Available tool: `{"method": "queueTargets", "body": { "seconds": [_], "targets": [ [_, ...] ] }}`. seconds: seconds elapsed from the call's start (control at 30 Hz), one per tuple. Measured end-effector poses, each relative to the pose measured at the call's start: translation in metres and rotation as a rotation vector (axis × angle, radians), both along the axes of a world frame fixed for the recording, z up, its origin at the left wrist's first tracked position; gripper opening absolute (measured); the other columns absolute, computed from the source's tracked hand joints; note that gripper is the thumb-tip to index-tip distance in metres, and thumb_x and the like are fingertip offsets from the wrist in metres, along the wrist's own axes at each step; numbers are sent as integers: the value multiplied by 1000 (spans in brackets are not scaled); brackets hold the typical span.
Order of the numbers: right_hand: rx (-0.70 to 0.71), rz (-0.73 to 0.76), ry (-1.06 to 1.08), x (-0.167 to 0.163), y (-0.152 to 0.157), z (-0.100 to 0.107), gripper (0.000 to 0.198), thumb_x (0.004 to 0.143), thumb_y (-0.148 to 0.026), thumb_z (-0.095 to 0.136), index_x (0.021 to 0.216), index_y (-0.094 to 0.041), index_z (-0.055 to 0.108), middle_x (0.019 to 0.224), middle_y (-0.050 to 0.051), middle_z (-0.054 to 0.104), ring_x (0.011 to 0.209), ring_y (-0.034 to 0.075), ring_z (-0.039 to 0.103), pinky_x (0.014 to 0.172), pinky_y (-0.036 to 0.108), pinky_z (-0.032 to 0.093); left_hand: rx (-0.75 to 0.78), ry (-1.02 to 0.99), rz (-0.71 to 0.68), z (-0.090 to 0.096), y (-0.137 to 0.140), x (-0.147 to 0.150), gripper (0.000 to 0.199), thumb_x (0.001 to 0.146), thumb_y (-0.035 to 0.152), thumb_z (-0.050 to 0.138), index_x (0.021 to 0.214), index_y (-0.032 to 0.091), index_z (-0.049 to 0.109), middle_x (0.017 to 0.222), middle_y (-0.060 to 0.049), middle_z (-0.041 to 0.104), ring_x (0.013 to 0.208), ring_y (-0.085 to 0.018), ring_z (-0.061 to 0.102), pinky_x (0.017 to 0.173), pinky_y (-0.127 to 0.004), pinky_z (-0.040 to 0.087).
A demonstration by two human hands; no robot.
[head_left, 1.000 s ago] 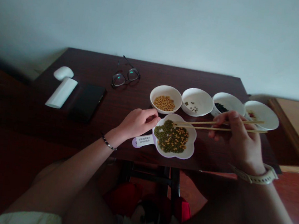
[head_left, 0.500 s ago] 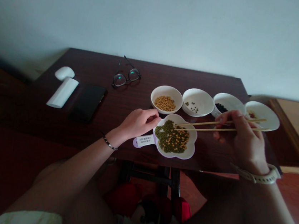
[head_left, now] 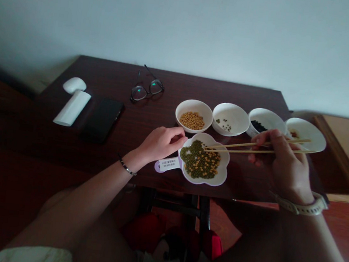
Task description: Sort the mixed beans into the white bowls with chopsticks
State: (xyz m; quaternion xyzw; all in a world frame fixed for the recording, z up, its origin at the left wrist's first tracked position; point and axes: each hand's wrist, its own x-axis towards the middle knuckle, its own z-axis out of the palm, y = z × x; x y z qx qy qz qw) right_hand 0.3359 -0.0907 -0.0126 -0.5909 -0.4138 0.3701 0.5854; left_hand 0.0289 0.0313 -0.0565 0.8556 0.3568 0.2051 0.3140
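My right hand [head_left: 284, 160] is closed around a pair of wooden chopsticks [head_left: 238, 151], whose tips reach into a flower-shaped dish [head_left: 222, 176] with a lilac rim. Green beans [head_left: 196, 150] mixed with yellow beans [head_left: 205, 166] cover much of the dish's bottom. At the dish's upper left edge, my left hand [head_left: 167, 142] pinches the rim between thumb and curled fingers. A label [head_left: 169, 164] is stuck on the dish's short handle, which points left beneath that hand. Whether a bean sits between the chopstick tips is too small to tell.
Behind the dish stand white bowls in a row: one with yellow beans [head_left: 192, 120], one with a few green beans [head_left: 224, 124], one with black beans [head_left: 258, 126], and one [head_left: 314, 136] partly behind my right hand. Glasses [head_left: 147, 91], a dark phone [head_left: 103, 118] and white objects [head_left: 72, 108] lie left.
The chopstick tips have drawn slightly closer together among the beans. Both hands keep nearly the same place, and the bowls have not moved.
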Motion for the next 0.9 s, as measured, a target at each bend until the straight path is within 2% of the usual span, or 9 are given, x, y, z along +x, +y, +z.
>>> {"method": "queueTargets", "body": {
  "seconds": [0.23,0.37,0.53,0.8,0.9],
  "targets": [
    [44,-22,8,-3,1,2,44,106,-51,71,77,-18,72,86,5,69,52,11,65,40,20,46,-6,-2,0,0,0,0,28,108,40,60,93,20,73,66,2,66,57,-12,53,60,-28,33],
    [115,-61,110,-5,6,4,41,103,-47,74,74,-18,70,76,5,66,49,12,62,37,22,40,4,-4,4,1,-1,0,28,107,40,61,92,20,73,67,2,66,58,-12,53,59,-28,33],
    [191,-68,248,-8,17,3,39,99,-44,80,72,-19,67,72,3,62,51,11,57,40,21,39,9,-8,6,2,-1,1,26,105,38,61,91,20,73,67,1,66,59,-13,54,59,-28,33],
    [127,-74,201,-19,23,2,39,100,-44,75,72,-19,65,72,2,63,47,11,59,39,23,36,-32,-31,5,4,-2,0,27,106,38,60,90,19,72,64,3,62,57,-12,50,59,-28,31],
    [131,-74,187,-18,22,2,38,100,-44,74,72,-19,66,71,3,63,47,11,59,39,23,35,-65,-126,18,3,0,-2,30,109,37,56,89,19,70,74,1,69,63,-13,56,63,-28,37]
  ]
}}
